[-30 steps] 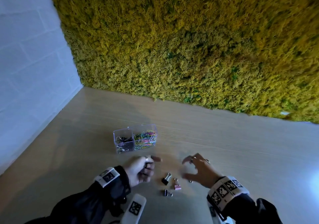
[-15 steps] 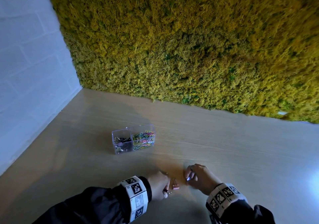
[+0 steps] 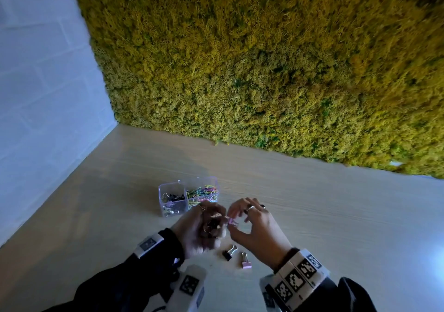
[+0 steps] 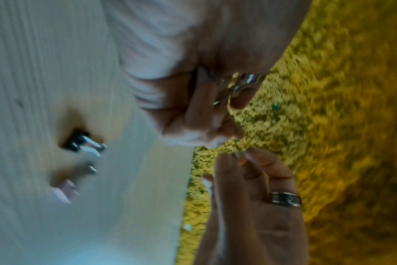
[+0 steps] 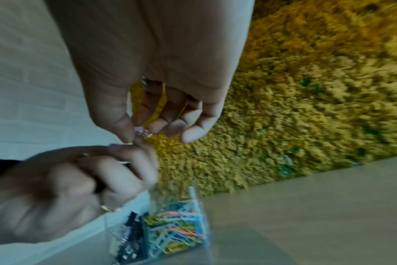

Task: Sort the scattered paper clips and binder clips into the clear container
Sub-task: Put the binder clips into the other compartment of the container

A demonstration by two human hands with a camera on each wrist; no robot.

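Observation:
The clear container (image 3: 172, 212) stands on the table with black binder clips in its left compartment and coloured paper clips (image 3: 204, 192) in its right one. Just in front of it, my left hand (image 3: 211, 225) is curled round dark binder clips. My right hand (image 3: 231, 220) pinches a small pink binder clip (image 3: 231, 221) between thumb and forefinger, right beside the left hand's fingertips. The right wrist view shows that pink binder clip (image 5: 139, 131) above the container (image 5: 170, 224). A black binder clip (image 3: 229, 253) and a pink one (image 3: 245, 261) lie on the table below my hands.
The wooden table (image 3: 336, 227) runs back to a yellow-green moss wall (image 3: 264, 71). A white brick wall (image 3: 43, 95) closes the left side. The left wrist view is blurred and shows the two loose clips (image 4: 84, 143) on the wood.
Both hands have lifted from the table and moved up toward the container. The right hand now holds a pink clip; one clip fewer lies on the table.

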